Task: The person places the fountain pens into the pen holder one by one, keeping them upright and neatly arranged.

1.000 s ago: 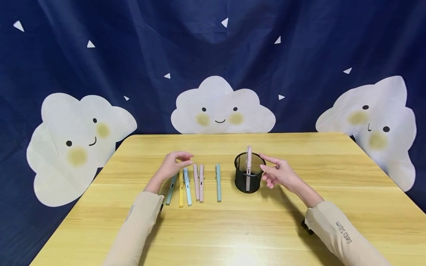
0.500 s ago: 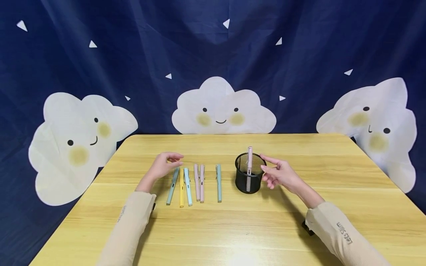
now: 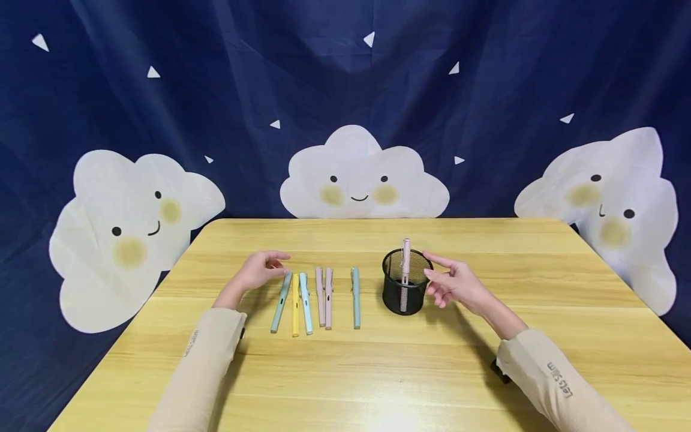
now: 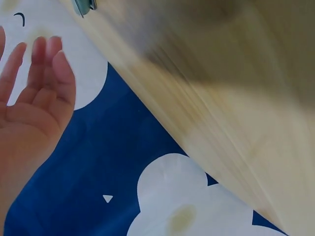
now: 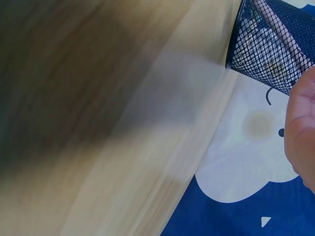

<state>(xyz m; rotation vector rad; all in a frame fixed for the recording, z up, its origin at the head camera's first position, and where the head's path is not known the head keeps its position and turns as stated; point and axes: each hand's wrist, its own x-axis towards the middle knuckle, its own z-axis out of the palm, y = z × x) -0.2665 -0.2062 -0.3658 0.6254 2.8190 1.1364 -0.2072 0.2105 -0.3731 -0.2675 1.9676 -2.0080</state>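
My left hand (image 3: pixel 259 268) is at the top end of a dark teal pen (image 3: pixel 281 303), its fingertips close over the cap. Nothing shows between thumb and fingers in the left wrist view, where the pen's tip end (image 4: pixel 84 6) sits apart at the top edge. With thumb and forefinger at the rim, my right hand (image 3: pixel 456 283) holds the right side of a black mesh pen holder (image 3: pixel 402 300). One pink pen (image 3: pixel 406 258) stands upright in it. The holder's mesh wall (image 5: pixel 266 49) fills the upper right corner of the right wrist view.
Right of the teal pen lie a yellow pen (image 3: pixel 295 306), a light blue pen (image 3: pixel 306 305), two mauve pens (image 3: pixel 328 300) and a grey-green pen (image 3: pixel 355 299), in a rough row. The wooden table (image 3: pixel 399 366) ends before a dark blue curtain (image 3: pixel 248 72) with clouds.
My left hand has moved left, from above the yellow and light blue pens to the top of the dark teal pen. My right hand and the pen holder stay in place.
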